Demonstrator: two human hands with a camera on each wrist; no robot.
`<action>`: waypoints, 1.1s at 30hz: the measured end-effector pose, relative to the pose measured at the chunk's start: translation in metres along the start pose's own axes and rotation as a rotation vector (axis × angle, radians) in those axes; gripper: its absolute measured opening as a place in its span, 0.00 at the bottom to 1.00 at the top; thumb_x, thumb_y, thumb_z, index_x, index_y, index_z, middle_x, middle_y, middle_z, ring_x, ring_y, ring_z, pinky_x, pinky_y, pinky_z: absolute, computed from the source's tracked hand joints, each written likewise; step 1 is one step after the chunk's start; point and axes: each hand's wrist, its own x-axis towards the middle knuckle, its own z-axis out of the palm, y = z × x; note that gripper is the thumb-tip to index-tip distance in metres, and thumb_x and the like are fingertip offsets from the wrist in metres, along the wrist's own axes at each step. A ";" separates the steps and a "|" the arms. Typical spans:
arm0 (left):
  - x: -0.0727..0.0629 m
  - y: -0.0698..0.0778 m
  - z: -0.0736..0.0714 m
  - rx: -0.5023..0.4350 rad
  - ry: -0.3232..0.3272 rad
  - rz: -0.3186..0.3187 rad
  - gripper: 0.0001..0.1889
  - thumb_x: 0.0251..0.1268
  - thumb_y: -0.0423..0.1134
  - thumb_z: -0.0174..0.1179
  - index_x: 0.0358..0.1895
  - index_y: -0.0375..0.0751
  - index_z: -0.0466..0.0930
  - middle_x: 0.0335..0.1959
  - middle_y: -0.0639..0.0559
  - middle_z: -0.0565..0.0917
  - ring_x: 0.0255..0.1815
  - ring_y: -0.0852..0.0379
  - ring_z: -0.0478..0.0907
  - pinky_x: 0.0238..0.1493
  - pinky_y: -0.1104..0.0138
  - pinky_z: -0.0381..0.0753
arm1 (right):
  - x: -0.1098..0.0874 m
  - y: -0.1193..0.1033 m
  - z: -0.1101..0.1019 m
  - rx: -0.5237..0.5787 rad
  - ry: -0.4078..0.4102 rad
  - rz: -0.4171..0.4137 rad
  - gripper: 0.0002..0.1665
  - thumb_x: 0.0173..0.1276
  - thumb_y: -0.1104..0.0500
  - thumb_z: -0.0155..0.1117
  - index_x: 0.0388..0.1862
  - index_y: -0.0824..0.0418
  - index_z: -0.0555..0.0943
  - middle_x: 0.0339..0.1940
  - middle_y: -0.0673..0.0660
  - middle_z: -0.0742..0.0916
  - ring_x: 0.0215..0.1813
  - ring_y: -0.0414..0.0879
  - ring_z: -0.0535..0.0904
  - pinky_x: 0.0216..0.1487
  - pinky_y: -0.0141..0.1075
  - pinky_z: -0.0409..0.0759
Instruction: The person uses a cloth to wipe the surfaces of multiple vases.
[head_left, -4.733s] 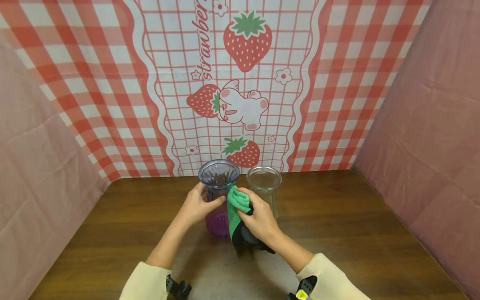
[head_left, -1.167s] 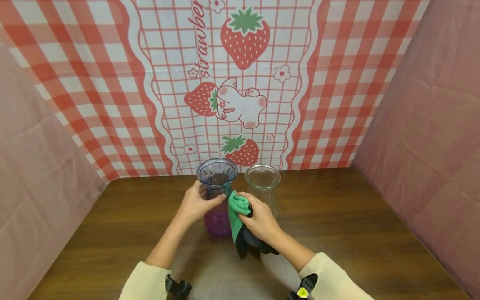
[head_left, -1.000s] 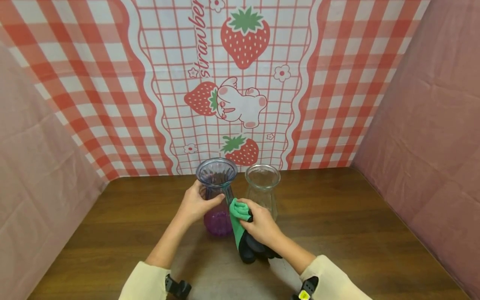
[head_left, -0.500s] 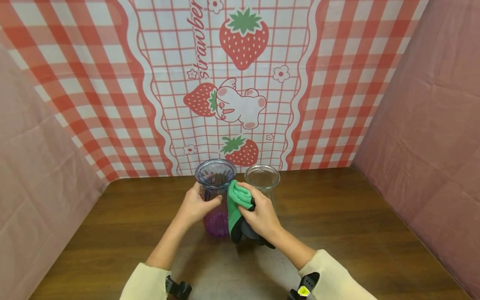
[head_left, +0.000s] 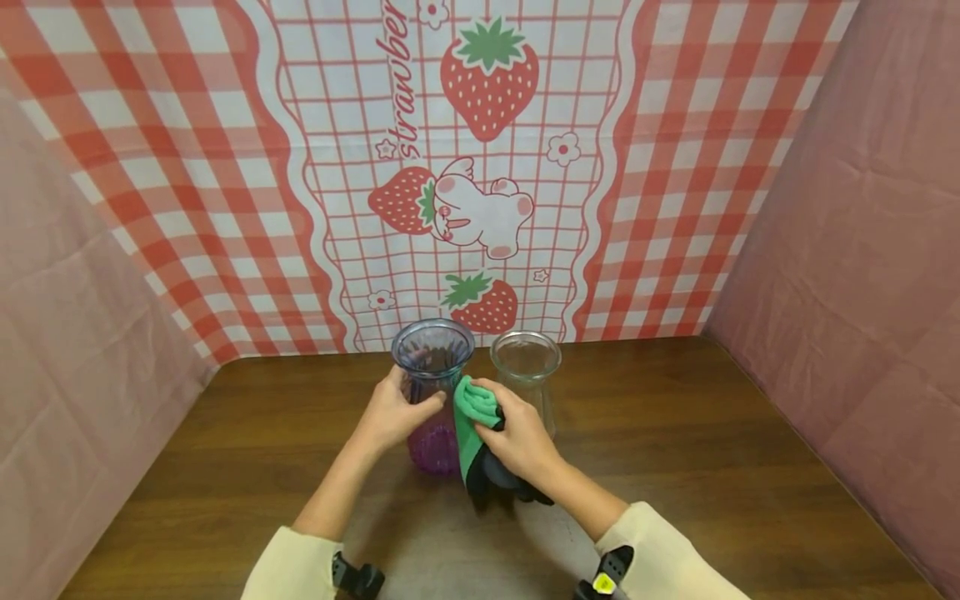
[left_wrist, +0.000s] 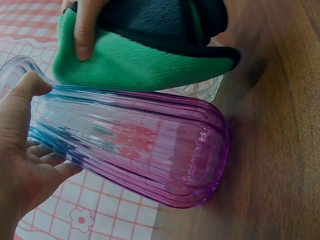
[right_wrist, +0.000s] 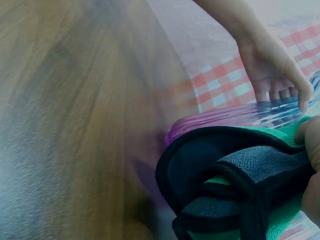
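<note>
A ribbed glass vase, blue at its flared rim and purple at the base, stands upright on the wooden table. My left hand grips its neck from the left, thumb in front and fingers behind, as the left wrist view also shows. In my right hand is a bunched green and dark grey cloth with black edging. The cloth lies against the vase's right side, and its lower folds hang below my hand. Just behind that hand stands a clear glass vase, its lower body partly hidden.
The brown wooden table extends to both sides. A red-and-white checked cloth with strawberries hangs as the back wall. Pink fabric closes off the right side, and similar fabric the left.
My right hand has moved the cloth down and up by small amounts along the vase's right side; it is slightly lower than half a second ago. My left hand keeps its grip.
</note>
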 end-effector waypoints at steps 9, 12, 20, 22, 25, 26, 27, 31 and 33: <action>0.001 -0.001 0.001 -0.026 0.019 -0.011 0.37 0.48 0.43 0.71 0.64 0.44 0.65 0.63 0.41 0.69 0.67 0.45 0.66 0.68 0.54 0.65 | -0.016 0.014 0.005 -0.074 -0.118 0.074 0.31 0.54 0.67 0.69 0.58 0.60 0.74 0.51 0.59 0.84 0.50 0.51 0.80 0.49 0.45 0.80; 0.000 -0.001 0.002 -0.008 0.046 -0.009 0.36 0.47 0.42 0.72 0.62 0.43 0.66 0.61 0.41 0.66 0.67 0.43 0.65 0.68 0.54 0.65 | -0.017 0.014 0.004 -0.063 -0.083 0.060 0.30 0.53 0.68 0.69 0.58 0.60 0.75 0.50 0.59 0.84 0.50 0.51 0.81 0.49 0.45 0.80; 0.000 0.001 0.002 0.016 0.063 0.007 0.37 0.47 0.41 0.72 0.63 0.44 0.66 0.63 0.42 0.68 0.66 0.44 0.66 0.67 0.52 0.65 | -0.001 0.000 -0.004 0.014 0.092 -0.097 0.32 0.53 0.70 0.69 0.59 0.61 0.74 0.53 0.60 0.83 0.51 0.50 0.80 0.49 0.44 0.80; -0.001 0.001 0.001 0.017 0.068 0.005 0.37 0.47 0.41 0.72 0.63 0.43 0.66 0.63 0.42 0.70 0.66 0.43 0.67 0.67 0.52 0.65 | 0.003 -0.003 -0.005 0.024 0.116 -0.134 0.32 0.53 0.70 0.68 0.59 0.61 0.74 0.54 0.60 0.83 0.52 0.50 0.80 0.49 0.43 0.80; -0.001 0.000 0.001 0.018 0.071 0.000 0.36 0.47 0.41 0.72 0.63 0.42 0.67 0.63 0.40 0.72 0.65 0.42 0.68 0.67 0.52 0.66 | 0.006 -0.005 -0.004 0.031 0.126 -0.150 0.32 0.53 0.71 0.68 0.59 0.62 0.74 0.55 0.60 0.83 0.53 0.50 0.80 0.50 0.43 0.80; -0.001 0.000 0.001 0.014 0.071 -0.003 0.36 0.47 0.41 0.72 0.63 0.42 0.67 0.62 0.40 0.72 0.65 0.42 0.69 0.67 0.53 0.67 | 0.006 -0.006 -0.004 0.027 0.122 -0.144 0.32 0.53 0.71 0.69 0.59 0.62 0.74 0.54 0.60 0.83 0.52 0.50 0.80 0.50 0.43 0.80; -0.001 0.000 0.001 0.011 0.069 -0.004 0.36 0.47 0.41 0.72 0.63 0.41 0.68 0.62 0.40 0.73 0.64 0.42 0.69 0.66 0.53 0.67 | 0.007 -0.006 -0.003 0.023 0.115 -0.133 0.32 0.53 0.70 0.69 0.58 0.62 0.74 0.54 0.60 0.83 0.52 0.50 0.80 0.50 0.44 0.80; -0.001 0.000 0.000 0.001 0.068 -0.009 0.35 0.48 0.41 0.72 0.62 0.40 0.68 0.61 0.38 0.74 0.63 0.43 0.71 0.65 0.54 0.70 | 0.005 -0.006 -0.001 0.007 0.072 -0.077 0.32 0.52 0.70 0.69 0.58 0.62 0.74 0.53 0.61 0.83 0.51 0.50 0.80 0.49 0.44 0.80; -0.001 0.000 0.000 0.006 0.072 -0.015 0.35 0.48 0.41 0.72 0.61 0.39 0.69 0.60 0.38 0.75 0.63 0.43 0.72 0.64 0.54 0.70 | 0.004 -0.005 0.000 0.003 0.048 -0.048 0.32 0.53 0.70 0.69 0.58 0.61 0.74 0.53 0.61 0.83 0.50 0.50 0.80 0.49 0.45 0.80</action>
